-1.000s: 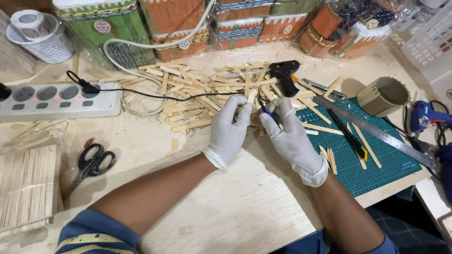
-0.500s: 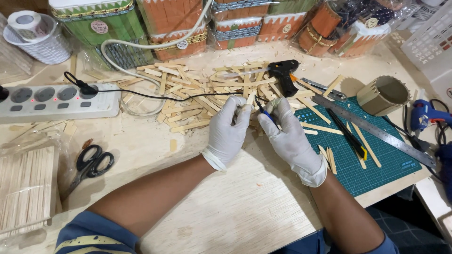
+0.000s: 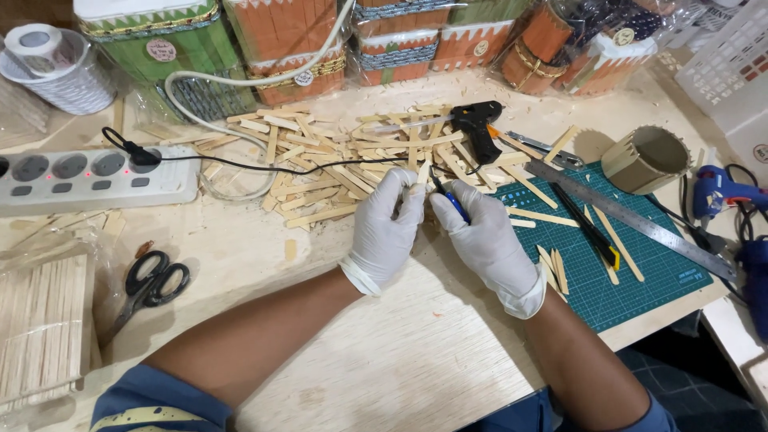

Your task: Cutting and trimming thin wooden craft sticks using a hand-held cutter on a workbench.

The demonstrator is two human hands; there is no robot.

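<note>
Sticks are lying all over the table (image 3: 416, 360), and both gloved hands are working right in front of the big stick pile (image 3: 352, 164). The left hand (image 3: 386, 232) is pinching one small wooden stick (image 3: 422, 172) with a narrow grip. The right hand (image 3: 484, 240) is holding a blue-handled tool (image 3: 450, 200) in a closed grip, and its tip is sitting just beside that stick.

It looks like the job is about in the middle. A lot of loose sticks are waiting in the pile, and a few cut pieces (image 3: 556, 270) are resting on the green mat (image 3: 640, 264). A round stick cup (image 3: 645, 158) is standing past the metal ruler (image 3: 632, 218). The black glue gun (image 3: 478, 126) is lying on the pile, with nobody holding it. So many sticks probably need cutting and gluing yet.
</note>
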